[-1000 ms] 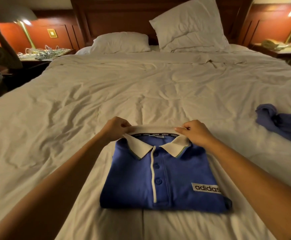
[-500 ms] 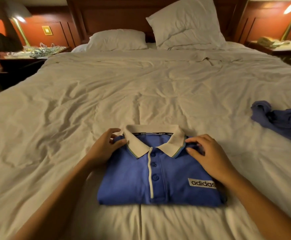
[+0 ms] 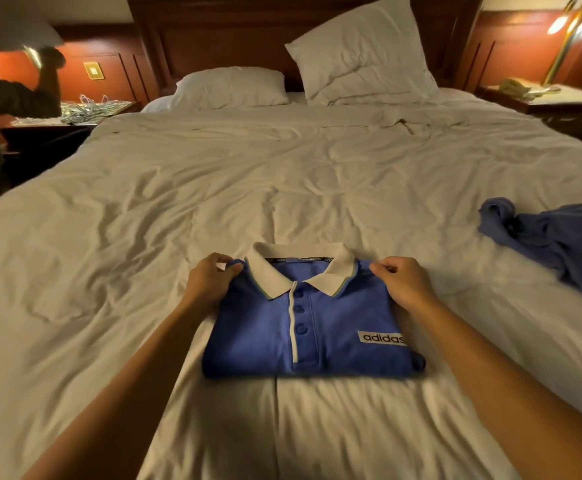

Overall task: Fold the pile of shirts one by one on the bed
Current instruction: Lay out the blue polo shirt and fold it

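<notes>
Polo shirt [image 3: 317,327] folded, bed [image 3: 109,271] centre, 6 o'clock. Left hand [image 3: 210,280], right hand [image 3: 403,284] pinch its shoulders, final tidy. Next, likely: set aside, fetch crumpled shirt [image 3: 552,237] at 3 o'clock.

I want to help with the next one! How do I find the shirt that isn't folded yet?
Look at the big bed with the white sheet, then go to its right side. The unfolded shirt lies there in a crumpled blue heap. Unlike the folded polo in the middle, it is bunched up and shows no white collar or label.
</notes>
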